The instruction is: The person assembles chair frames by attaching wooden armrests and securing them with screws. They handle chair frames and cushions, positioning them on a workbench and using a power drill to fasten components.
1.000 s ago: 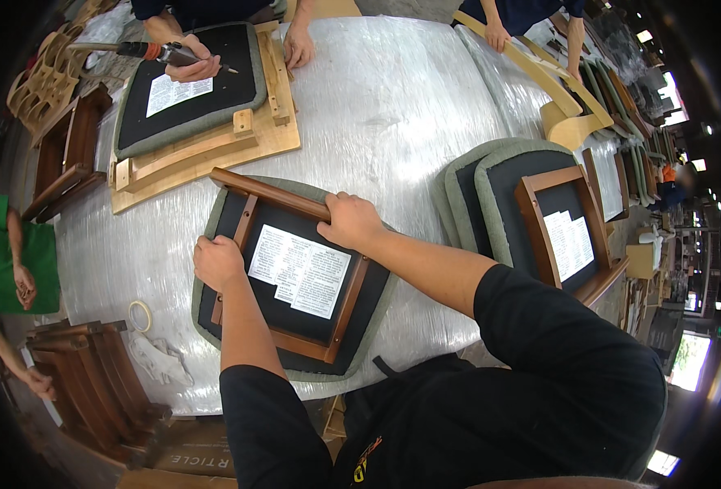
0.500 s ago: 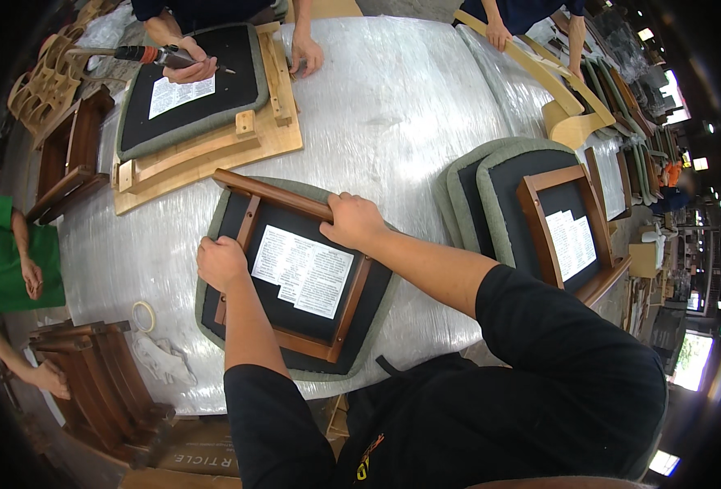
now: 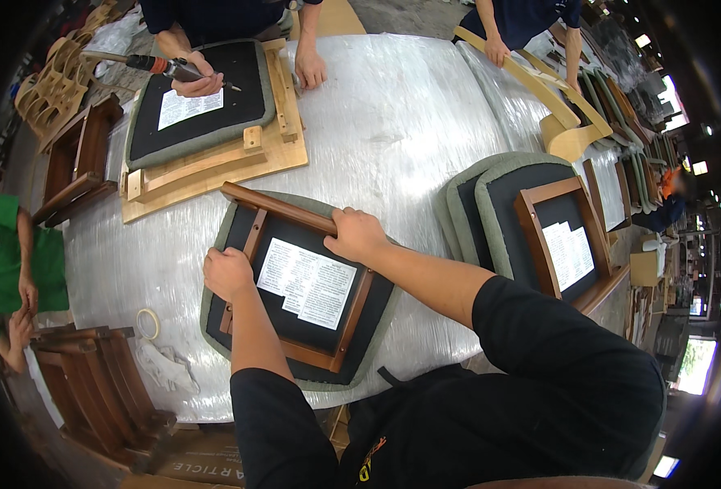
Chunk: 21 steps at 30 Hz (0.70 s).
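A padded seat with grey-green edging lies upside down in front of me, its black underside facing up. On it rests a brown wooden frame, and inside the frame a white printed label is visible on the underside. My left hand is closed round the frame's left rail. Closed over the far rail, near its right end, is my right hand. The fingertips of both hands are partly hidden behind the wood.
Plastic film covers the table. Stacked seats stand at right, the top one bearing another frame. Opposite, a co-worker holds a power driver over a seat on a wooden jig. Brown frames, a tape roll and cloth are left.
The whole view has shifted slightly, while my hands keep their hold on the frame. At left, the co-worker in green has brought both hands together.
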### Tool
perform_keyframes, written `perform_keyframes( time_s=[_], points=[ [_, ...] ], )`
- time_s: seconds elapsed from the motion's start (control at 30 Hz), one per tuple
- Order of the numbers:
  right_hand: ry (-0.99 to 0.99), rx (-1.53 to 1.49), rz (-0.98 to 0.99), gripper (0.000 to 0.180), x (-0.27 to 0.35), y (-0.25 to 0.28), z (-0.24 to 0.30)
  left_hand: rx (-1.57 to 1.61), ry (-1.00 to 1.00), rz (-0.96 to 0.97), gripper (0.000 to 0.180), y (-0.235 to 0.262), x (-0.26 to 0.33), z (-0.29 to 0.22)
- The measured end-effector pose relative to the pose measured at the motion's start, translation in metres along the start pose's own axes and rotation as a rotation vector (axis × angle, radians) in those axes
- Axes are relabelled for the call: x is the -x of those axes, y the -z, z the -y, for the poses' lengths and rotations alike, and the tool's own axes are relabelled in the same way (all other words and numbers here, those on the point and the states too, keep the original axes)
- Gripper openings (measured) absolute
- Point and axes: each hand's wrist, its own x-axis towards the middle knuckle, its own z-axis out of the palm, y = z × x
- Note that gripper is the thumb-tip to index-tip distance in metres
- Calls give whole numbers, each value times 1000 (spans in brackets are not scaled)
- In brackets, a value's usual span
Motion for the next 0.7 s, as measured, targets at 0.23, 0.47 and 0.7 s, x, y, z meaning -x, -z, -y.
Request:
perform_keyframes(
  time_s=[0.23, 0.47, 0.7],
  points=[
    [12, 28, -34, 46, 0, -4, -1, 24, -11, -6, 28, -2, -1, 2],
    [4, 0, -18, 45, 2, 0, 2, 32, 8, 19, 31, -3, -1, 3],
    [34, 22, -31, 46, 3, 1, 3, 21, -1, 12, 31, -2, -1, 3]
  ],
)
